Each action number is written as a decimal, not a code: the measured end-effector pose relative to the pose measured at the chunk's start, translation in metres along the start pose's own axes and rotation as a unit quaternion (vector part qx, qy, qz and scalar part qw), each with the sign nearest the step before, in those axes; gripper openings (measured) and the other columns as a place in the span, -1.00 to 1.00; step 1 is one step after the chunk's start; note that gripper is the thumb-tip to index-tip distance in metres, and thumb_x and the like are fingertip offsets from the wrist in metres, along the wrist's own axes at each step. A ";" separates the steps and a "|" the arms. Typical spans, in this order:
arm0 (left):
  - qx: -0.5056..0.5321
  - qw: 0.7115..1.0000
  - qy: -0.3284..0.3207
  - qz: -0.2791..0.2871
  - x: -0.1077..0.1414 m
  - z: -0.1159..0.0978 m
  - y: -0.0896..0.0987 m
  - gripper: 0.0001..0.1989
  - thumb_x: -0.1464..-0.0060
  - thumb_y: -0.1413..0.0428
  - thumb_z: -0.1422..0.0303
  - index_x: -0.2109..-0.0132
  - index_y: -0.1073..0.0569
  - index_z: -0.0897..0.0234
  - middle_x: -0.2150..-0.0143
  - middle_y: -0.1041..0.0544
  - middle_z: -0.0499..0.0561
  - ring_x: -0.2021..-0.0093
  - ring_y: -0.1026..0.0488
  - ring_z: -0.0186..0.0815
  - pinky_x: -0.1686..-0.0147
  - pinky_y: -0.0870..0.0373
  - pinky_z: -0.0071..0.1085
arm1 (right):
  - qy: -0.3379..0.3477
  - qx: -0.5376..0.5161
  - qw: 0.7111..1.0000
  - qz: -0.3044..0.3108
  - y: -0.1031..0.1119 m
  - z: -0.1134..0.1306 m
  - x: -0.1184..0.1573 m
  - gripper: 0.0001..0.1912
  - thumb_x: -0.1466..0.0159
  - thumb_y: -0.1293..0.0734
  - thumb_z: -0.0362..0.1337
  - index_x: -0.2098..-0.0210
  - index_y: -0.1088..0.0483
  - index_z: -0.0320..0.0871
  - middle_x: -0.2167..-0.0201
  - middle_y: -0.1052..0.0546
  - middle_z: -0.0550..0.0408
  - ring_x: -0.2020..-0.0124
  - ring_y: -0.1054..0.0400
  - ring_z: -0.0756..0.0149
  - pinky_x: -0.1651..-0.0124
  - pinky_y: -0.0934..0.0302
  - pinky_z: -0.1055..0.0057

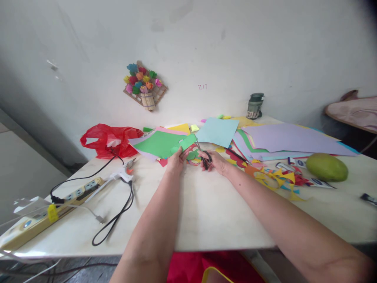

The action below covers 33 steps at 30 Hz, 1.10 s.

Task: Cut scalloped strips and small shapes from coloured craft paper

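Between its fingers and thumb, my left hand [176, 160] pinches a small piece of green paper [187, 142], which tilts up to the right. My right hand [214, 161] is wrapped round the handles of black-handled scissors [205, 158]. The scissors' blades point up and to the left, at the right end of the green piece; whether they touch it is hard to tell. A large green sheet [157, 144] lies behind my left hand. A light blue sheet [218, 131] lies beyond the scissors. Coloured scraps lie beneath and between my hands.
A red plastic bag [110, 139], a glue gun [120, 173] and a power strip [59, 212] with cables are on the left. Purple sheets [288, 137], yellow scraps [290, 179], a green mango-like fruit [326, 167] and a dark green bottle [255, 106] are on the right.
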State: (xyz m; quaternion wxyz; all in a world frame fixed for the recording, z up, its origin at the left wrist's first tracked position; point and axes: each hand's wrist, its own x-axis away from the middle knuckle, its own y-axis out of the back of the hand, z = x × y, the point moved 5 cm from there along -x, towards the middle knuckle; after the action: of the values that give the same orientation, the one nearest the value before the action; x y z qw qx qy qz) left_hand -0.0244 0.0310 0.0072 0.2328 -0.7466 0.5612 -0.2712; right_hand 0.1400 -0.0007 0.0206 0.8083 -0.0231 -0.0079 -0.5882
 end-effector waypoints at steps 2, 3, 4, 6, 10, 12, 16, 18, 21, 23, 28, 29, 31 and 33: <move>-0.008 1.000 0.010 0.011 0.000 0.002 -0.002 -0.81 -0.13 -0.12 0.57 0.08 -0.44 0.41 0.23 -0.60 0.14 0.24 -0.61 -0.24 0.27 -0.54 -0.49 | 0.006 0.017 1.000 0.001 -0.001 0.001 0.000 -0.63 -0.18 -0.36 0.02 0.35 -0.38 -0.21 0.63 -0.48 0.11 0.70 -0.34 0.43 0.74 -0.01 0.59; -0.011 1.000 0.013 0.017 0.000 0.003 -0.003 -0.81 -0.14 -0.10 0.56 0.08 -0.44 0.42 0.24 -0.60 0.15 0.23 -0.60 -0.24 0.26 -0.54 -0.48 | 0.007 0.024 1.000 0.000 -0.002 0.000 0.000 -0.62 -0.18 -0.37 0.03 0.36 -0.38 -0.21 0.64 -0.47 0.11 0.71 -0.33 0.44 0.74 0.00 0.60; -0.014 1.000 0.015 0.021 0.001 0.003 -0.004 -0.81 -0.15 -0.09 0.56 0.07 -0.43 0.43 0.26 -0.60 0.15 0.24 -0.60 -0.24 0.25 -0.54 -0.47 | 0.009 0.032 0.999 -0.001 -0.002 0.000 -0.001 -0.62 -0.17 -0.37 0.03 0.38 -0.37 -0.20 0.64 -0.47 0.12 0.71 -0.32 0.45 0.74 0.02 0.61; -0.017 0.999 0.016 0.031 0.002 0.005 -0.007 -0.81 -0.16 -0.08 0.55 0.07 -0.43 0.44 0.28 -0.60 0.14 0.25 -0.61 -0.25 0.25 -0.54 -0.48 | 0.013 0.043 0.999 -0.002 -0.002 -0.001 -0.002 -0.60 -0.16 -0.38 0.04 0.41 -0.35 -0.20 0.65 -0.46 0.14 0.72 -0.31 0.47 0.75 0.03 0.61; -0.023 0.998 0.021 0.048 0.002 0.007 -0.011 -0.76 -0.11 -0.16 0.51 0.05 -0.41 0.41 0.29 -0.60 0.12 0.26 -0.60 -0.26 0.26 -0.54 -0.47 | 0.014 0.046 0.999 -0.006 -0.002 -0.004 -0.004 -0.59 -0.14 -0.40 0.06 0.44 -0.34 -0.19 0.65 -0.45 0.15 0.72 -0.30 0.48 0.75 0.04 0.61; -0.026 0.998 0.019 0.054 0.002 0.009 -0.012 -0.71 -0.07 -0.20 0.48 0.04 -0.40 0.38 0.28 -0.61 0.10 0.24 -0.60 -0.25 0.26 -0.54 -0.46 | 0.011 0.046 0.999 -0.009 -0.002 -0.004 -0.005 -0.59 -0.13 -0.41 0.06 0.45 -0.33 -0.18 0.66 -0.45 0.15 0.72 -0.30 0.49 0.75 0.05 0.61; -0.019 0.998 0.013 0.060 0.003 0.010 -0.014 -0.76 -0.09 -0.17 0.50 0.06 -0.42 0.33 0.30 -0.60 0.05 0.25 -0.60 -0.27 0.29 -0.55 -0.45 | 0.011 0.048 0.999 -0.013 -0.003 -0.004 -0.004 -0.59 -0.12 -0.41 0.05 0.47 -0.32 -0.17 0.65 -0.44 0.16 0.72 -0.29 0.49 0.75 0.06 0.62; -0.022 0.998 0.015 0.062 0.003 0.010 -0.014 -0.80 -0.10 -0.16 0.51 0.10 -0.43 0.33 0.31 -0.60 0.05 0.25 -0.60 -0.27 0.29 -0.54 -0.46 | 0.009 0.047 0.999 -0.016 -0.003 -0.003 -0.003 -0.60 -0.12 -0.41 0.05 0.46 -0.32 -0.17 0.65 -0.44 0.16 0.72 -0.29 0.49 0.75 0.06 0.62; -0.030 0.997 0.018 0.065 0.003 0.011 -0.015 -0.75 -0.06 -0.20 0.49 0.08 -0.42 0.33 0.31 -0.60 0.05 0.25 -0.60 -0.27 0.27 -0.54 -0.46 | 0.005 0.048 0.999 -0.021 -0.004 -0.002 -0.001 -0.61 -0.13 -0.41 0.04 0.45 -0.32 -0.17 0.65 -0.43 0.18 0.72 -0.28 0.50 0.75 0.07 0.62; -0.027 0.998 0.018 0.063 0.002 0.012 -0.015 -0.71 -0.05 -0.21 0.48 0.05 -0.41 0.30 0.32 -0.60 0.03 0.26 -0.60 -0.27 0.27 -0.55 -0.44 | 0.001 0.050 0.998 -0.025 -0.004 -0.001 0.000 -0.60 -0.14 -0.41 0.05 0.44 -0.32 -0.17 0.65 -0.42 0.19 0.73 -0.26 0.51 0.75 0.08 0.62; -0.019 0.998 0.020 0.055 0.003 0.013 -0.016 -0.82 -0.09 -0.15 0.53 0.13 -0.41 0.32 0.37 -0.58 0.01 0.34 -0.59 -0.33 0.31 -0.53 -0.49 | 0.005 0.057 0.998 -0.031 -0.005 -0.001 -0.001 -0.57 -0.14 -0.40 0.08 0.46 -0.30 -0.18 0.66 -0.40 0.21 0.73 -0.25 0.54 0.76 0.09 0.63; -0.020 0.998 0.020 0.054 0.003 0.013 -0.016 -0.84 -0.09 -0.15 0.54 0.14 -0.41 0.33 0.37 -0.58 0.01 0.35 -0.59 -0.33 0.31 -0.53 -0.49 | 0.007 0.057 0.998 -0.031 -0.005 -0.001 -0.001 -0.56 -0.14 -0.41 0.08 0.46 -0.30 -0.18 0.67 -0.40 0.21 0.74 -0.24 0.54 0.76 0.09 0.63; -0.023 0.998 0.019 0.051 0.003 0.014 -0.015 -0.83 -0.08 -0.16 0.53 0.15 -0.41 0.34 0.36 -0.58 0.03 0.33 -0.59 -0.31 0.29 -0.53 -0.48 | 0.009 0.058 0.998 -0.034 -0.005 -0.001 -0.001 -0.56 -0.13 -0.41 0.08 0.47 -0.30 -0.18 0.67 -0.38 0.22 0.74 -0.23 0.54 0.76 0.10 0.62; -0.025 0.998 0.016 0.052 0.001 0.014 -0.014 -0.80 -0.06 -0.18 0.52 0.13 -0.41 0.34 0.34 -0.59 0.04 0.29 -0.60 -0.28 0.27 -0.54 -0.45 | 0.012 0.057 0.998 -0.035 -0.005 -0.001 -0.002 -0.56 -0.12 -0.42 0.08 0.48 -0.30 -0.17 0.68 -0.37 0.23 0.75 -0.21 0.54 0.76 0.11 0.62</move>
State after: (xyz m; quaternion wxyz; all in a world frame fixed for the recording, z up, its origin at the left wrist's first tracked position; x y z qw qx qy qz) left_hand -0.0048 0.0344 0.0062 0.2192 -0.7174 0.6095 -0.2565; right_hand 0.1347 -0.0007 0.0192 0.7874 0.0301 -0.0326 -0.6149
